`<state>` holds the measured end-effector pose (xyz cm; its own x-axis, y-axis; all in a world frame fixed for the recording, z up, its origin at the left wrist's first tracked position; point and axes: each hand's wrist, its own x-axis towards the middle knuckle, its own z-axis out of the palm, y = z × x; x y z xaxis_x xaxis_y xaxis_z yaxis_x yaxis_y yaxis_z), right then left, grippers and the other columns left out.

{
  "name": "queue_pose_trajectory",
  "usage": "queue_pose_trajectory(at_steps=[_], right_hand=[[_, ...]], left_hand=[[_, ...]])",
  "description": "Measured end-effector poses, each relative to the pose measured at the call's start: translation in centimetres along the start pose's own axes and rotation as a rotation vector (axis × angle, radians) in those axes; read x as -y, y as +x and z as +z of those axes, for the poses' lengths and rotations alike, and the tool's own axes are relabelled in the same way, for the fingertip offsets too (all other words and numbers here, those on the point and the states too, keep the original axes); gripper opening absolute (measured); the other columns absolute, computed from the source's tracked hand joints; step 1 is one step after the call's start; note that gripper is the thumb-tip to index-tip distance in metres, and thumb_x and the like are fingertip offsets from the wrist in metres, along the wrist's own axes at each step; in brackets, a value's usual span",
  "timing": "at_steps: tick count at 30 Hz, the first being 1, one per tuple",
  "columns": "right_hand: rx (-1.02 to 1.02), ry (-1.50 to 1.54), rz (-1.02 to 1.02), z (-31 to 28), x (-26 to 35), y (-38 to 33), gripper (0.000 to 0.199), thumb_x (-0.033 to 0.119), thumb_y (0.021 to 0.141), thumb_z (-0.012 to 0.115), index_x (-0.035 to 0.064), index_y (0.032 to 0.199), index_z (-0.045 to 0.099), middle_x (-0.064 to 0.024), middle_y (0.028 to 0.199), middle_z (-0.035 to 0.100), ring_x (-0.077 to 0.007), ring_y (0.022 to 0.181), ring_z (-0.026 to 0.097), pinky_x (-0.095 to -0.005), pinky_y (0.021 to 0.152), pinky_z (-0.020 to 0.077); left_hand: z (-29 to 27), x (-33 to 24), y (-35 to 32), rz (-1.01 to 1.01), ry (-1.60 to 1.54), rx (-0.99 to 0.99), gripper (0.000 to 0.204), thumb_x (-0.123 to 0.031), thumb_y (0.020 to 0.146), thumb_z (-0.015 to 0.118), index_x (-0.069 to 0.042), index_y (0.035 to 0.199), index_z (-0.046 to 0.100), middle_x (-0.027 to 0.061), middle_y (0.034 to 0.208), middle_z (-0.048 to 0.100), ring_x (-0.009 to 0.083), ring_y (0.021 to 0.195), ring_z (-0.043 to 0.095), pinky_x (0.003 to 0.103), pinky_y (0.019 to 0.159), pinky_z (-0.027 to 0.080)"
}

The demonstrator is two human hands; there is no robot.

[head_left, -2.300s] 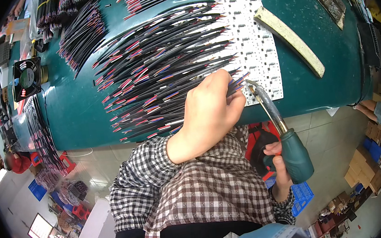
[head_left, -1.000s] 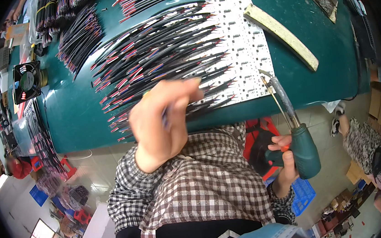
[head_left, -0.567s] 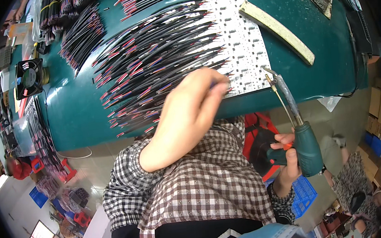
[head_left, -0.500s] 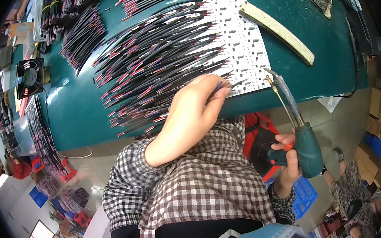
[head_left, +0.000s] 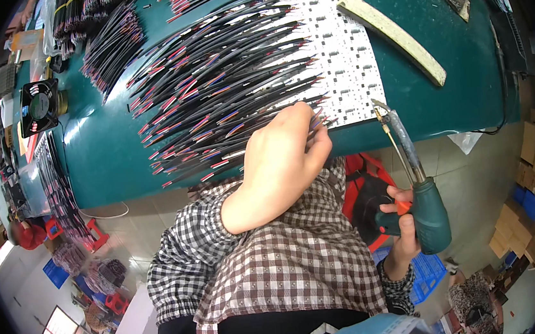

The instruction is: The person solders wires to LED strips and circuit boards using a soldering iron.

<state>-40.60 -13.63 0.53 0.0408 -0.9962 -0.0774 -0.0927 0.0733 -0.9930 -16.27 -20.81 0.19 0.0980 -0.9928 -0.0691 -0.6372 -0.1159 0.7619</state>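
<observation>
Soldering step in hand, by the look of it. Left hand (head_left: pixel 280 166) pinching thin black red-tipped wire lead (head_left: pixel 320 122) at near edge of white perforated circuit panel (head_left: pixel 340 57) on green table (head_left: pixel 106 163). Right hand (head_left: pixel 402 231) clenched round green pistol-grip soldering iron (head_left: pixel 420 197), tip beside panel corner, apart from lead. Next likely needs tip brought onto joint, lead steady.

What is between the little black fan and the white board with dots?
In the head view, many black wires with red ends lie on the green table between the fan and the white board.

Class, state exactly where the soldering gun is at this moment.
In the head view, the soldering gun sits lower right in the right hand, its tip at the white panel corner.
</observation>
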Motion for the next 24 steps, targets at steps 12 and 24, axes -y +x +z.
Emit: queue_pose_trajectory(at_steps=[12, 24], right_hand=[[0.027, 0.068, 0.092, -0.4, -0.9, -1.3, 0.052, 0.020, 0.081, 0.078, -0.0111, 0.115, 0.054, -0.0229, 0.098, 0.066, -0.0277, 0.086, 0.068, -0.0366, 0.072, 0.0605], [0.083, -0.021, 0.086, -0.4, 0.0, -1.0, 0.033, 0.013, 0.079, 0.077, -0.0087, 0.099, 0.061, -0.0153, 0.084, 0.067, -0.0240, 0.077, 0.068, -0.0353, 0.073, 0.0572]], left_hand=[[0.7, 0.2, 0.4, -0.028, 0.037, -0.050, 0.013, -0.008, 0.074, 0.069, -0.002, 0.074, 0.058, 0.0100, 0.065, 0.062, 0.0222, 0.053, 0.061, 0.032, 0.052, 0.048], [0.9, -0.6, -0.1, -0.028, -0.034, -0.044, 0.018, -0.013, 0.077, 0.067, -0.001, 0.075, 0.054, 0.0169, 0.065, 0.059, 0.0370, 0.056, 0.059, 0.045, 0.051, 0.047]])
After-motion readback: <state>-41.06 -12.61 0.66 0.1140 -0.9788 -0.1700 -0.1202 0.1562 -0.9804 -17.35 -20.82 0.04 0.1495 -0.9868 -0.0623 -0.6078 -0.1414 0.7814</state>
